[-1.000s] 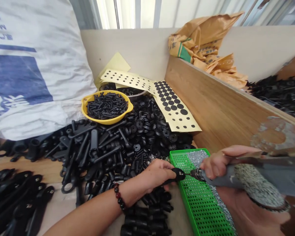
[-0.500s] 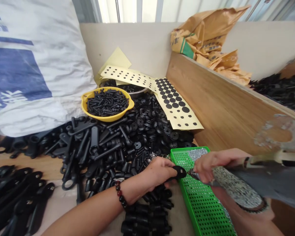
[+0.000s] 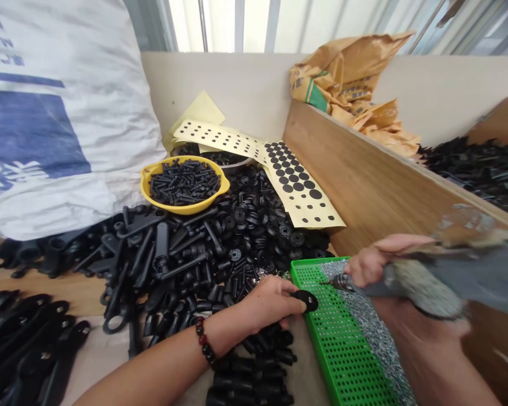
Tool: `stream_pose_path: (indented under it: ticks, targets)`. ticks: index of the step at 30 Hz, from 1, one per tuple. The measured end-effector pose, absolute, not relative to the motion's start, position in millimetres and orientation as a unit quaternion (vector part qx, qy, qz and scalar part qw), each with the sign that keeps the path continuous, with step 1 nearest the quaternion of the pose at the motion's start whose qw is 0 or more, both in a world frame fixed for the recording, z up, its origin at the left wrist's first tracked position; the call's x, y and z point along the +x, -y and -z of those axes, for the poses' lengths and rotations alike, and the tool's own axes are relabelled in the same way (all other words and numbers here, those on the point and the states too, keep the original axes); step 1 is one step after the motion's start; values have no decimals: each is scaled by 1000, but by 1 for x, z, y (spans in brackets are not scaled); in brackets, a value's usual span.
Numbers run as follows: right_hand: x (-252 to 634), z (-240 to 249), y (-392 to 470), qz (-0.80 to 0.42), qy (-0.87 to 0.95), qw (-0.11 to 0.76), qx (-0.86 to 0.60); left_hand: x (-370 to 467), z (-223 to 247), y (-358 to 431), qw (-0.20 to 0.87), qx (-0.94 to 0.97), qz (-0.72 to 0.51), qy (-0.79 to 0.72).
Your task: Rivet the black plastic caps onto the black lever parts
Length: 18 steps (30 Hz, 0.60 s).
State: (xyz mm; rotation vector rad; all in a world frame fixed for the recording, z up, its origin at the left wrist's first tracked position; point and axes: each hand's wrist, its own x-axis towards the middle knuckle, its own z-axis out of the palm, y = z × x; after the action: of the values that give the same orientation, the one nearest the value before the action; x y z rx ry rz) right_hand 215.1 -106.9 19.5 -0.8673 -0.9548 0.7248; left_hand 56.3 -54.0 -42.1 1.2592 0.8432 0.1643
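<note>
Two grips: left hand [image 3: 271,301] pinches black part [image 3: 308,300] at left edge of green tray [image 3: 341,352], round end exposed, probably for tool access; right hand [image 3: 367,265] clasps power driver [image 3: 388,282], tip near small metal pieces [image 3: 366,320], presumably kept handy.

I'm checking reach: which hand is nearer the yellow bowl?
Left. The left hand is nearer the camera than the yellow bowl and to its right; the right hand, gripping a tool, is farther right.

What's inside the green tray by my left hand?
In the green tray, small silvery pieces line the right side; rows of holes show on the left. What the pieces, right hand and tool cover can't be seen.
</note>
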Motion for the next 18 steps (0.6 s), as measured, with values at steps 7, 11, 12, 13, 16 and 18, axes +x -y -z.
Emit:
stream_pose_path:
  ticks: [7,11,12,13,16,18]
  targets:
    - [217,11,85,-333,409,730,-436,52,40,54,725,598,-88,-329]
    - [220,21,84,-336,411,720,-447,52,37,54,731,596,-91,-321]
    - [220,22,85,-336,410,719,-449,52,38,54,729,597,-91,-323]
    - [220,22,85,-334,410,719,-451,52,39,54,725,600,-90,-325]
    - [219,21,85,-326,408,720,-457,52,43,54,711,617,-92,-326]
    - [217,21,85,-322,410,716,-464,51,46,54,703,626,-93,-323]
